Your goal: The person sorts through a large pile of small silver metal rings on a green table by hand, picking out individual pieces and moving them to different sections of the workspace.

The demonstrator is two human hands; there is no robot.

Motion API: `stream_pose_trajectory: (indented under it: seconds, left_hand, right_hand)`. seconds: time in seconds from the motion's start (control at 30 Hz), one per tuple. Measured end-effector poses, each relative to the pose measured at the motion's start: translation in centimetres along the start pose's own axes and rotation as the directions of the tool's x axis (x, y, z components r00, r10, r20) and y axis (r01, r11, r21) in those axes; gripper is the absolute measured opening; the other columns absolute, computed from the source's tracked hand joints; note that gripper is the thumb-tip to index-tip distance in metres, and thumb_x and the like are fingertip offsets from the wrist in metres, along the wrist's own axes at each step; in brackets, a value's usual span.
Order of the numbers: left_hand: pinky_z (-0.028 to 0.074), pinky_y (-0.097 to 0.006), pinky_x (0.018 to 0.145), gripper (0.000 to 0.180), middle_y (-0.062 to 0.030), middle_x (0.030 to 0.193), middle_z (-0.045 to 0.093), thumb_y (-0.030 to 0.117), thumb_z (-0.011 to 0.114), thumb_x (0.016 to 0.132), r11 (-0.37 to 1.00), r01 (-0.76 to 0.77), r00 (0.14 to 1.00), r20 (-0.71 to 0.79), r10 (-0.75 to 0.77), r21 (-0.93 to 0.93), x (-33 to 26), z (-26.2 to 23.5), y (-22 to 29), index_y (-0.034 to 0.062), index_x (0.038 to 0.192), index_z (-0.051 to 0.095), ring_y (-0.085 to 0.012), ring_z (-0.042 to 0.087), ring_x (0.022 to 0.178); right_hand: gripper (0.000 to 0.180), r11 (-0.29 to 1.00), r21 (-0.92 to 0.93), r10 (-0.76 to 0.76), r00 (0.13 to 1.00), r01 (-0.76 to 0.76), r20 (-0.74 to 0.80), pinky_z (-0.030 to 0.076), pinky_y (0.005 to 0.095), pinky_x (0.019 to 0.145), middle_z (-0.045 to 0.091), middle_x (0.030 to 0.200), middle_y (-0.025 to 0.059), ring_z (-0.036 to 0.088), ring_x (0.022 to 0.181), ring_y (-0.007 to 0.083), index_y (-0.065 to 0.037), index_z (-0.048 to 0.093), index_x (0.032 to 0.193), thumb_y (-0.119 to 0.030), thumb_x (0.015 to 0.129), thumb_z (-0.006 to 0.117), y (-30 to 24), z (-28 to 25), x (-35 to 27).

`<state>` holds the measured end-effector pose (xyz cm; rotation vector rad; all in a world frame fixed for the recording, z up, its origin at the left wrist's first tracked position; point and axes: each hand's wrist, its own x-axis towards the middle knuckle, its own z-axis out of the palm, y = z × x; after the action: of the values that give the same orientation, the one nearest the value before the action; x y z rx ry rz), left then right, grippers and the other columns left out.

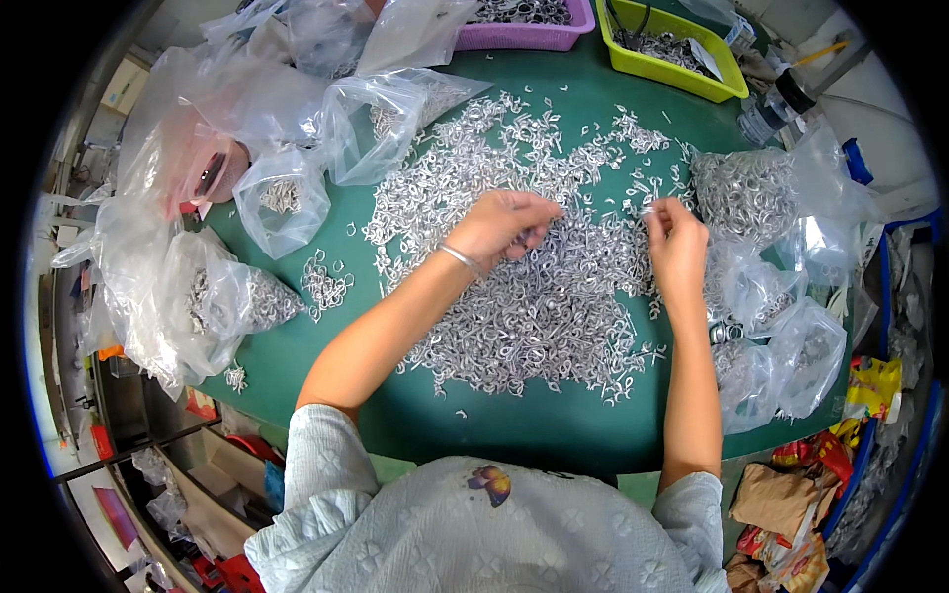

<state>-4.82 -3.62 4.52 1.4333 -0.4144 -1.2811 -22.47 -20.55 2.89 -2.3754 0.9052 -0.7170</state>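
A wide heap of small silvery metal loops and hooks (524, 326) is spread over the green tabletop (455, 425). Above the upper middle of this heap is my left hand (506, 225), its fingers curled and thumb and forefinger pressed together; whatever they pinch is too small to make out. My right hand (676, 237) is at the heap's right edge, with fingertips closed on what looks like a small silvery metal piece (647, 211). The two hands are apart.
Clear plastic bags (361, 124) of metal pieces crowd the left side. A full bag (746, 193) and smaller bags (806, 341) line the right. A purple basket (529, 38) and a yellow-green basket (672, 74) stand at the back, near a bottle (776, 109).
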Motion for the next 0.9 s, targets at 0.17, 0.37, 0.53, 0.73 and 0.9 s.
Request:
stream_pose_trajectory:
  seconds: [0.17,0.37,0.53,0.73,0.9]
  left_hand:
    - [0.039,-0.016,0.039,0.044,-0.0037,0.081,0.063,0.043,0.051,0.099,0.913,0.292,0.953,0.168,-0.253,-0.284,-4.4,3.1,-0.8,0.0005,0.103,0.063,-0.0076,0.055,0.061]
    - [0.038,-0.017,0.043,0.03,-0.0022,0.082,0.057,0.028,0.053,0.099,0.825,0.355,0.929,0.269,-0.256,-0.441,-6.1,3.0,-3.7,-0.0001,0.103,0.062,-0.008,0.048,0.062]
    - [0.032,-0.016,0.042,0.024,-0.0022,0.078,0.052,0.025,0.054,0.099,0.81,0.316,0.946,0.225,-0.232,-0.494,-7.4,2.9,-4.4,0.0031,0.092,0.06,-0.0082,0.045,0.064]
    - [0.029,-0.015,0.041,0.022,-0.0008,0.076,0.051,0.025,0.052,0.1,0.747,0.238,0.971,0.157,-0.179,-0.621,-9.1,2.9,-5.6,0.0055,0.092,0.06,-0.0071,0.045,0.062]
    - [0.028,-0.015,0.04,0.021,0.001,0.073,0.045,0.023,0.051,0.101,0.696,0.227,0.974,0.178,-0.143,-0.681,-10.1,2.7,-6.0,0.0045,0.096,0.059,-0.0048,0.038,0.057]
  right_hand:
    - [0.012,0.804,0.545,-0.003,0.913,-0.24,0.407,0.042,0.023,0.059,0.062,0.077,0.0004,0.053,0.069,0.0059,-0.001,0.066,0.094,-0.001,0.082,0.069,-6.5,-1.2,-5.3]
    - [0.014,0.92,0.384,-0.089,0.909,-0.082,0.407,0.045,0.0352,0.07,0.061,0.084,0.0079,0.055,0.079,0.0219,-0.001,0.068,0.092,-0.007,0.079,0.071,-5.9,-2.8,-5.0]
    - [0.039,0.957,-0.091,-0.256,0.951,0.274,0.171,0.04,0.044,0.091,0.057,0.115,0.0158,0.051,0.108,0.0337,0.001,0.059,0.116,-0.013,0.081,0.071,-2.6,1.1,-6.7]
    - [0.05,0.931,0.068,-0.362,0.892,0.358,0.27,0.034,0.0463,0.102,0.047,0.132,0.0208,0.043,0.124,0.0374,0.002,0.05,0.129,-0.009,0.083,0.067,-5.0,0.6,-10.3]
    - [0.046,0.973,0.182,-0.178,0.964,0.143,0.196,0.027,0.0477,0.11,0.044,0.137,0.0232,0.037,0.13,0.04,0.005,0.047,0.129,-0.011,0.088,0.061,-2.0,-1.1,-10.1]
